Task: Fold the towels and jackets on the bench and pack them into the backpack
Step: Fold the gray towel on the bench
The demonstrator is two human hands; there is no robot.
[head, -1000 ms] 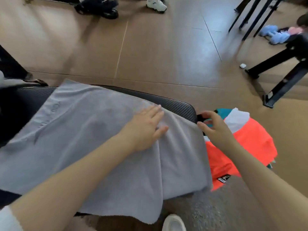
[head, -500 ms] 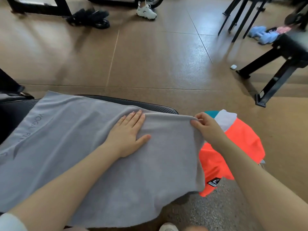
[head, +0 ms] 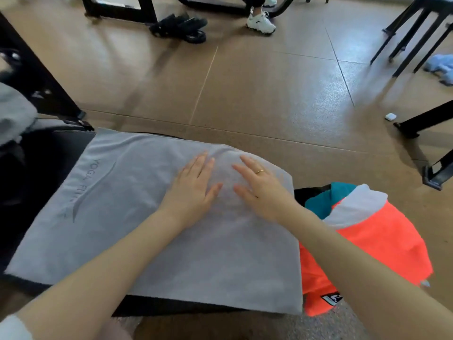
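Observation:
A grey towel with faint "YOGA" lettering lies spread flat over the black bench. My left hand rests flat on the towel near its far edge, fingers straight. My right hand, with a ring on one finger, lies flat on the towel just to the right of the left one. An orange, white and teal jacket hangs off the right end of the bench, partly under the towel's right edge. No backpack is clearly visible.
Grey cloth is heaped at the far left. Black metal frame legs stand on the brown floor at right, a small white object beside them. Another person's white shoe and black straps lie farther off.
My right hand let go of the towel's right corner and moved left to lie flat beside my left hand. The towel now lies smoother on the bench, and the view tilted up.

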